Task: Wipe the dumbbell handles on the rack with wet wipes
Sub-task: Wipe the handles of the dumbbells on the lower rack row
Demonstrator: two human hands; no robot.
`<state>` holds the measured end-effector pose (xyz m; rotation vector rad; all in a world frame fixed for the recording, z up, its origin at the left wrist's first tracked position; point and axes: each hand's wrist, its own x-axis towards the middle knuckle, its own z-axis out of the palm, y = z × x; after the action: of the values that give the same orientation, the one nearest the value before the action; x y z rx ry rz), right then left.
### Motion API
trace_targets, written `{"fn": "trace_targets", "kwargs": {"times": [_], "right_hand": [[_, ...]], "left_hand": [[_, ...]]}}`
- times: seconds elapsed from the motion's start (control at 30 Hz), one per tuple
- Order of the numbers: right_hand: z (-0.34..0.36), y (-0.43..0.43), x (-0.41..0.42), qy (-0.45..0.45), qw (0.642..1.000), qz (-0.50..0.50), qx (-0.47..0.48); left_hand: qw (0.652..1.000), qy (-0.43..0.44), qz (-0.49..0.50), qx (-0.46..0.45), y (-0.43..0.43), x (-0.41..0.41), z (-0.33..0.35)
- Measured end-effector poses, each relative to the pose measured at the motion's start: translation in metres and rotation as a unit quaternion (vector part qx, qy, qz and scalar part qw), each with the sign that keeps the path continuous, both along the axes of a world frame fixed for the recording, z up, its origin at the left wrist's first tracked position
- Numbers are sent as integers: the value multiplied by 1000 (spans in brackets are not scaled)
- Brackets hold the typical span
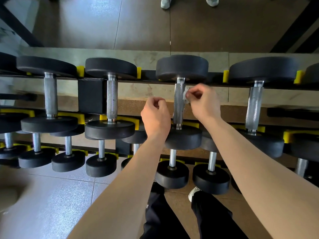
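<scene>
A black dumbbell with a knurled steel handle (178,100) lies on the top tier of the rack, third from the left. My right hand (203,100) pinches a small crumpled white wet wipe (186,96) against the right side of that handle's upper part. My left hand (156,114) hovers just left of the same handle with its fingers curled, holding nothing I can see. More dumbbells sit on the top tier, with handles to the left (112,99) and to the right (253,107).
The rack (90,95) has black rails and yellow saddles (225,76), with lower tiers of smaller dumbbells (101,163) below. A mirror behind reflects the floor and another person's shoes (166,2). My legs and a shoe (194,193) stand close to the rack.
</scene>
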<state>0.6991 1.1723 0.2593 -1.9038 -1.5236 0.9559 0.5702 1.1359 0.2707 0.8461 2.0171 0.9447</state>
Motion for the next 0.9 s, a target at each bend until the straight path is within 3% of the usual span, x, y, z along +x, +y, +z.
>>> {"fn": "trace_targets", "kwargs": {"times": [0.27, 0.43, 0.7, 0.9], "right_hand": [[-3, -39, 16, -30, 987, 119, -107], [-2, -47, 13, -7, 993, 89, -72], [-6, -42, 13, 41, 991, 65, -109], [9, -8, 1, 100, 994, -47, -9]], "left_hand": [[1000, 6, 0, 0, 1, 0, 0], [1000, 3, 1, -5, 1, 0, -1], [1000, -8, 4, -6, 1, 0, -1], [1000, -12, 2, -9, 1, 0, 0]]}}
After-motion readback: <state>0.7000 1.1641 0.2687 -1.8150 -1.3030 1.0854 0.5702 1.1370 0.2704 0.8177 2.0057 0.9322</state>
